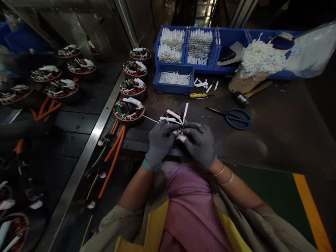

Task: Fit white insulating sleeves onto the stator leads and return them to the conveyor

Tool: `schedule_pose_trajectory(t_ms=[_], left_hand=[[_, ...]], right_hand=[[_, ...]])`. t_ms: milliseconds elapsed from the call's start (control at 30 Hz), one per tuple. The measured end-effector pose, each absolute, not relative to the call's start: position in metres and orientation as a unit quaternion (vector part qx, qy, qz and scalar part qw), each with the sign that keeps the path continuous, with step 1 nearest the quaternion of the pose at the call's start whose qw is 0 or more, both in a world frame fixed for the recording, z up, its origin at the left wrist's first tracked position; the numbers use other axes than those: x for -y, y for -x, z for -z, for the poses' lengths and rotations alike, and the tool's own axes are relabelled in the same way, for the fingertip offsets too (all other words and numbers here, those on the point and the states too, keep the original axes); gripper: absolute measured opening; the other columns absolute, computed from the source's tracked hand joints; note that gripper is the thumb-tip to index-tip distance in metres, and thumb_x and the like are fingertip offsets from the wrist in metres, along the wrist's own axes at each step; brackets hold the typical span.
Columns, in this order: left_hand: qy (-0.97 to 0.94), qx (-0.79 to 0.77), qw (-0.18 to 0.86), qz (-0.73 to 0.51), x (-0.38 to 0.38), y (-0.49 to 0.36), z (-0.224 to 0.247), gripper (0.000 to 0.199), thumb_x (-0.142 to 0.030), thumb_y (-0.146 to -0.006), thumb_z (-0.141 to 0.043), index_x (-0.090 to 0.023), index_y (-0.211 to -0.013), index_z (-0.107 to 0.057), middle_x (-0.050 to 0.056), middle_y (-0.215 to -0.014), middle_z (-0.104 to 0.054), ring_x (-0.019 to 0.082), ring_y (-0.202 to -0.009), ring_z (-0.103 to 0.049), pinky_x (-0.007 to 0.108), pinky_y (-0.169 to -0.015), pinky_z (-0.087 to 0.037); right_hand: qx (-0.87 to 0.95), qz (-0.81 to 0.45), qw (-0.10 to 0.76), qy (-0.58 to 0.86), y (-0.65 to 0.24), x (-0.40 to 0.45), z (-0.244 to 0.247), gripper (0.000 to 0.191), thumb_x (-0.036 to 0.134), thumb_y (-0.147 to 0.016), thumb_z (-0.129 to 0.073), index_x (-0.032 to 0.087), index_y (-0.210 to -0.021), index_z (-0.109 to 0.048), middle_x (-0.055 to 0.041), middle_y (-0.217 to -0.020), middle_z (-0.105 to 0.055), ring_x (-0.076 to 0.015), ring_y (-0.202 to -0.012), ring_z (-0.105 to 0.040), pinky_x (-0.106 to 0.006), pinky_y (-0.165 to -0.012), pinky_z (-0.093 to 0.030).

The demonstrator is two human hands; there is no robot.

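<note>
A round copper-wound part point(170, 115) with several white sleeves standing out of it lies at the front edge of the dark bench. My left hand point(162, 140), in a grey glove, is closed at its left side, fingertips among the sleeves. From the right, my right hand point(200, 141), also gloved, has its fingers pressed together at the same part, beside a short white piece point(181, 137). What exactly the fingertips pinch is too small to make out. A thin white strand point(151, 119) sticks out to the left.
Blue bins of white tubes point(172, 45) stand at the back, with a small blue tray point(173, 87) before them. Blue-handled scissors point(237, 119), a yellow screwdriver point(198, 95) and a hammer point(241, 98) lie right. Finished-looking wound rings point(128, 111) line the left, with orange cables point(115, 157).
</note>
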State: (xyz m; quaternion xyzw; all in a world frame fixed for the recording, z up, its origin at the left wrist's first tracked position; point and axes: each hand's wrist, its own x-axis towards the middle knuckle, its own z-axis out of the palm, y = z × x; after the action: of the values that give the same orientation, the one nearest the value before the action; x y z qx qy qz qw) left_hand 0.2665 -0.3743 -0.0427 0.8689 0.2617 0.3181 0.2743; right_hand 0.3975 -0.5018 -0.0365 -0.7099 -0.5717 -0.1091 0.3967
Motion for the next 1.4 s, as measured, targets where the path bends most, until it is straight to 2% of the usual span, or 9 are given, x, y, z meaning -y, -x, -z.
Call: schedule_pose_trajectory(t_ms=[267, 400, 500, 700, 867, 967, 1067, 1200, 1400], left_hand=[[-0.878, -0.219, 0.297, -0.306, 0.372, -0.262, 0.039, 0.029, -0.01, -0.089, -0.062, -0.024, -0.106, -0.08, 0.003, -0.109, -0.081, 0.021, -0.106, -0.074, 0.037, -0.096, -0.06], [-0.879, -0.168, 0.338, -0.291, 0.368, -0.256, 0.032, 0.019, -0.022, -0.096, -0.067, -0.023, -0.111, -0.08, 0.004, -0.11, -0.081, 0.021, -0.104, -0.074, 0.036, -0.095, -0.059], [-0.875, -0.169, 0.353, -0.287, 0.367, -0.256, 0.029, 0.018, -0.029, -0.098, -0.069, -0.022, -0.112, -0.079, 0.005, -0.109, -0.08, 0.022, -0.103, -0.074, 0.037, -0.094, -0.059], [-0.892, -0.226, 0.272, -0.281, 0.379, -0.27, 0.032, 0.015, -0.016, -0.089, -0.069, -0.022, -0.1, -0.078, 0.005, -0.1, -0.08, 0.025, -0.103, -0.07, 0.042, -0.097, -0.055], [-0.893, -0.231, 0.235, -0.307, 0.38, -0.262, 0.035, 0.012, -0.021, -0.092, -0.069, -0.021, -0.102, -0.075, 0.007, -0.108, -0.078, 0.027, -0.109, -0.069, 0.045, -0.1, -0.053], [-0.905, -0.178, 0.253, -0.291, 0.375, -0.252, 0.037, 0.014, -0.03, -0.091, -0.075, -0.022, -0.102, -0.072, 0.007, -0.114, -0.077, 0.027, -0.111, -0.069, 0.046, -0.101, -0.052], [-0.921, -0.17, 0.226, -0.266, 0.372, -0.251, 0.038, 0.011, -0.028, -0.09, -0.075, -0.021, -0.094, -0.069, 0.008, -0.105, -0.076, 0.028, -0.105, -0.069, 0.048, -0.1, -0.051], [-0.92, -0.201, 0.219, -0.256, 0.373, -0.256, 0.039, 0.007, -0.028, -0.093, -0.071, -0.021, -0.093, -0.067, 0.006, -0.098, -0.076, 0.027, -0.1, -0.068, 0.046, -0.098, -0.05], [-0.91, -0.194, 0.254, -0.263, 0.369, -0.259, 0.046, 0.013, -0.028, -0.088, -0.078, -0.022, -0.084, -0.068, 0.003, -0.092, -0.075, 0.025, -0.096, -0.068, 0.044, -0.097, -0.05]], right_hand=[[0.591, 0.066, 0.295, 0.748, -0.401, 0.494, 0.032, 0.021, 0.035, -0.105, -0.062, 0.022, -0.104, -0.078, -0.0091, -0.115, -0.078, -0.029, -0.102, -0.065, -0.042, -0.085, -0.043], [0.639, 0.073, 0.258, 0.721, -0.408, 0.499, 0.025, 0.025, 0.032, -0.108, -0.055, 0.02, -0.112, -0.077, -0.0107, -0.12, -0.077, -0.0301, -0.099, -0.062, -0.043, -0.08, -0.04], [0.659, 0.067, 0.258, 0.703, -0.413, 0.501, 0.024, 0.028, 0.029, -0.107, -0.052, 0.019, -0.104, -0.077, -0.0117, -0.113, -0.077, -0.0288, -0.096, -0.061, -0.043, -0.079, -0.04], [0.643, 0.058, 0.339, 0.685, -0.406, 0.498, 0.022, 0.031, 0.027, -0.104, -0.052, 0.02, -0.082, -0.072, -0.0083, -0.091, -0.076, -0.0246, -0.086, -0.063, -0.041, -0.08, -0.044], [0.615, 0.013, 0.45, 0.647, -0.415, 0.516, -0.001, 0.025, 0.026, -0.104, -0.055, 0.023, -0.085, -0.071, -0.0044, -0.089, -0.076, -0.021, -0.084, -0.068, -0.037, -0.077, -0.051], [0.636, -0.004, 0.413, 0.652, -0.432, 0.515, -0.005, 0.016, 0.034, -0.103, -0.062, 0.025, -0.101, -0.075, -0.0061, -0.107, -0.078, -0.0244, -0.101, -0.07, -0.041, -0.09, -0.054], [0.674, -0.019, 0.352, 0.649, -0.436, 0.5, 0.008, 0.021, 0.037, -0.1, -0.068, 0.024, -0.115, -0.075, -0.0103, -0.129, -0.073, -0.03, -0.126, -0.063, -0.048, -0.106, -0.05], [0.675, -0.001, 0.338, 0.655, -0.421, 0.497, 0.028, 0.015, 0.025, -0.102, -0.062, 0.024, -0.105, -0.077, -0.0072, -0.114, -0.078, -0.0302, -0.129, -0.061, -0.049, -0.109, -0.047], [0.648, 0.055, 0.296, 0.699, -0.413, 0.491, 0.024, 0.01, 0.025, -0.099, -0.067, 0.024, -0.098, -0.077, -0.0067, -0.105, -0.078, -0.03, -0.121, -0.063, -0.05, -0.111, -0.041]])
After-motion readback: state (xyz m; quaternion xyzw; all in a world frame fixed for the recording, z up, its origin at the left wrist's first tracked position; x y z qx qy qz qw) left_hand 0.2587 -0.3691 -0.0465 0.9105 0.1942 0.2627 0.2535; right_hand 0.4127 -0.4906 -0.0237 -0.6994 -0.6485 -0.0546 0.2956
